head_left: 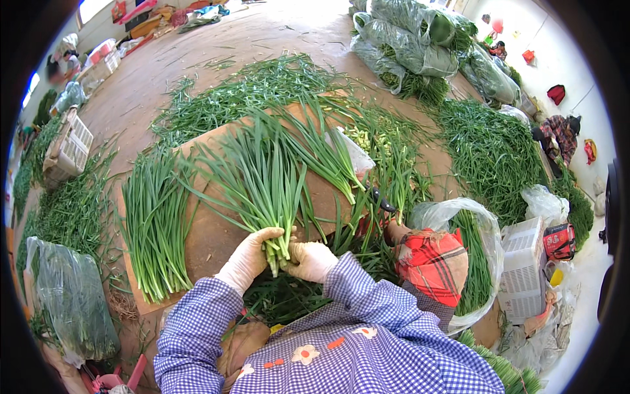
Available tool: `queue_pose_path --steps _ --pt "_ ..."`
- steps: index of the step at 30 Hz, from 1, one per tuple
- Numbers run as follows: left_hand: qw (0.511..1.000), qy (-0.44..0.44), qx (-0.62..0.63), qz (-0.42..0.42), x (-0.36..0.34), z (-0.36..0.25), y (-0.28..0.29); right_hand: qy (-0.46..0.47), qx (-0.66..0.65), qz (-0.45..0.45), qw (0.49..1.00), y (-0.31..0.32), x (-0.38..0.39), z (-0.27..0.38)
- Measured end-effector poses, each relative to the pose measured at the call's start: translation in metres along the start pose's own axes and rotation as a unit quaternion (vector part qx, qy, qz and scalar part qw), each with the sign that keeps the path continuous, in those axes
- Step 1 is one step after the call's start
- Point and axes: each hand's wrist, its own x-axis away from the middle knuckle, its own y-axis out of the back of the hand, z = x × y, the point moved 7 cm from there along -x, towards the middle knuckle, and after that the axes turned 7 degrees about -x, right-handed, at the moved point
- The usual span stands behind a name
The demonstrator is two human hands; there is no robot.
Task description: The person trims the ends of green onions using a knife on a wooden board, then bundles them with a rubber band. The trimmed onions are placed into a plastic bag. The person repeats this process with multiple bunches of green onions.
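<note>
Both gloved hands grip a bunch of long green leafy stalks [269, 184] by its pale lower ends, leaves fanned away from me. My left hand [252, 256] is closed round the bunch's left side, my right hand [305, 261] round its right. Beneath is a brown board [203, 256], with a neat pile of stalks [154, 230] along its left and a looser bunch [328, 164] at its back right. A small white object [354, 154], partly hidden by leaves, lies there; a dark-handled tool [384, 202] sits at the board's right edge.
Loose greens [243, 85] cover the floor beyond the board. Stacked bagged bundles [407, 49] stand at back right. A bag of greens [72, 308] is left, an open bag [476, 262] and white crate [522, 276] right. Other people [558, 141] sit along both sides.
</note>
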Motion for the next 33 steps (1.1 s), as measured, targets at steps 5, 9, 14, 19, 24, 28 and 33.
queue_pose_path --steps 5,9,14,19,24,28,33 --pt "0.999 -0.037 0.020 -0.030 0.005 -0.026 0.006 -0.052 0.102 -0.225 0.968 0.045 0.029 -0.037" --pt "0.992 -0.120 0.029 -0.035 0.010 -0.052 -0.002 -0.159 -0.003 -0.151 0.976 0.018 0.017 -0.104" --pt "0.973 -0.225 0.050 0.014 0.026 -0.088 -0.013 0.073 -0.799 -0.080 0.591 0.018 0.020 -0.090" --pt "0.959 -0.265 0.086 0.049 0.033 -0.101 -0.007 0.067 -0.711 -0.102 0.693 0.033 0.033 -0.090" --pt "0.963 -0.253 0.083 0.052 0.029 -0.100 -0.005 -0.020 -0.663 -0.123 0.738 0.011 0.037 -0.106" --pt "0.973 -0.213 0.079 0.040 0.024 -0.088 -0.006 -0.031 -0.699 -0.178 0.692 0.010 0.035 -0.118" --pt "0.986 -0.157 0.056 0.014 0.021 -0.071 -0.015 -0.030 -0.670 -0.231 0.705 0.018 0.037 -0.114"
